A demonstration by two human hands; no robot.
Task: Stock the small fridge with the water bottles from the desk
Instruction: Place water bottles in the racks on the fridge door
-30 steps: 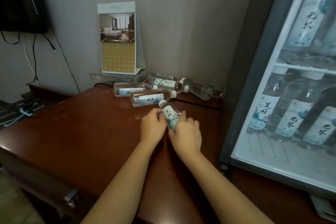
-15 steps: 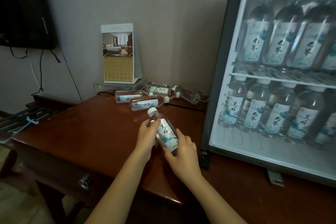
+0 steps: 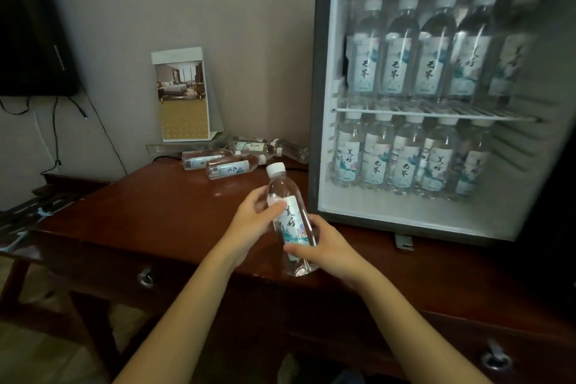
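Fingers (image 3: pixel 274 207) of left hand (image 3: pixel 249 221) and right hand (image 3: pixel 333 248) curled round one tilted water bottle (image 3: pixel 294 224), forearms converging above desk (image 3: pixel 149 206).

Taupe wall (image 3: pixel 218 9) behind a reddish wooden desk (image 3: pixel 140 212) — black screen (image 3: pixel 31 25) mounted left.

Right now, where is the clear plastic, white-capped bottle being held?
Head view, centre: left hand and right hand grip the bottle, nearly upright, over the brown wooden desk, just left of the small fridge.

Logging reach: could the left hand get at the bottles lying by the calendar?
Likely yes once freed: the left hand grips the held bottle, but open desk lies before those bottles.
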